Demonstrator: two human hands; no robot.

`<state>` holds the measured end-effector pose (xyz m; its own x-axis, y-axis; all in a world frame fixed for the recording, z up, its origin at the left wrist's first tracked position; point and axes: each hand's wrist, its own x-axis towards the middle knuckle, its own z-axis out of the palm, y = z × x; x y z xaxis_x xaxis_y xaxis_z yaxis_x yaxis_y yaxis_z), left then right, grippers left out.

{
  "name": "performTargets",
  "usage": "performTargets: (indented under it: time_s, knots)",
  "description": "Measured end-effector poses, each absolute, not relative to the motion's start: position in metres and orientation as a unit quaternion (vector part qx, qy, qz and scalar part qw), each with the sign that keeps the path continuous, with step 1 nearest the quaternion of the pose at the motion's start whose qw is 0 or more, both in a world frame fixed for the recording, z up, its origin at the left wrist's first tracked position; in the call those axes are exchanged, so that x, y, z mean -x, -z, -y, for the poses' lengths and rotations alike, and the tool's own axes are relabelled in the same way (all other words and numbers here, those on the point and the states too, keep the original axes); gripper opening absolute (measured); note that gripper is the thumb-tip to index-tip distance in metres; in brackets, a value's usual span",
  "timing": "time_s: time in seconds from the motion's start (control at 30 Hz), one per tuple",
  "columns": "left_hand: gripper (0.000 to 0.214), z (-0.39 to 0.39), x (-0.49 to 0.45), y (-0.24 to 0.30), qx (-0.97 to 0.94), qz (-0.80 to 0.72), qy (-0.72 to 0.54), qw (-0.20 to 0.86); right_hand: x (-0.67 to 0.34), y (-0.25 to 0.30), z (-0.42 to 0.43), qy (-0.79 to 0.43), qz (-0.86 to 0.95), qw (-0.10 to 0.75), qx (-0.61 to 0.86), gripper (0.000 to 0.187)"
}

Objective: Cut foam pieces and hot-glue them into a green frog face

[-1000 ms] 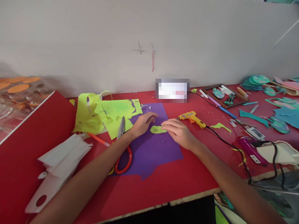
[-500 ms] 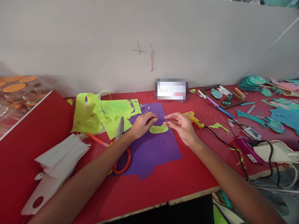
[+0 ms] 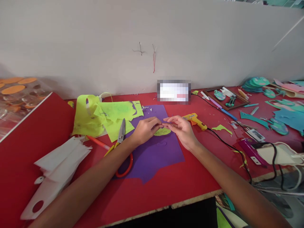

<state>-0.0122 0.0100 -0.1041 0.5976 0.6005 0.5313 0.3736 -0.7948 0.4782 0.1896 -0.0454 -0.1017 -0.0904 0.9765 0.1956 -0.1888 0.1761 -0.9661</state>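
Note:
My left hand (image 3: 143, 129) and my right hand (image 3: 180, 128) meet fingertip to fingertip just above a small lime-green foam cutout (image 3: 163, 132). The cutout lies on a purple foam sheet (image 3: 154, 152) on the red table. Both hands have their fingers curled into a pinch. What they pinch is too small to name. The left fingers partly cover the cutout's left edge. A yellow glue gun (image 3: 196, 120) lies just right of my right hand.
Red-handled scissors (image 3: 122, 148) and lime-green foam scraps (image 3: 104, 117) lie left of the purple sheet. White paper pieces (image 3: 55, 171) sit near the front left. The glue gun's black cord (image 3: 228, 145) trails right past a wooden tray (image 3: 225, 96) and teal cutouts (image 3: 285, 117).
My right hand lifted off the green cutout, then moved left to meet my left hand. Both sets of fingertips now touch above the cutout.

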Motion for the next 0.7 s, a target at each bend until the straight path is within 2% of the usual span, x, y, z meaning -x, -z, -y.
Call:
performTargets:
  time_s: [0.53, 0.7]
  knots:
    - [0.027, -0.0112, 0.0134, 0.1014, -0.864, -0.306, -0.358, 0.178, -0.1907, 0.0987, 0.0473, -0.533, 0.508, 0.562, 0.377, 0.012]
    - [0.019, -0.0098, 0.0130, 0.1034, -0.873, -0.309, -0.349, 0.143, -0.1887, 0.0998, 0.0471, -0.528, 0.522, 0.553, 0.377, 0.016]
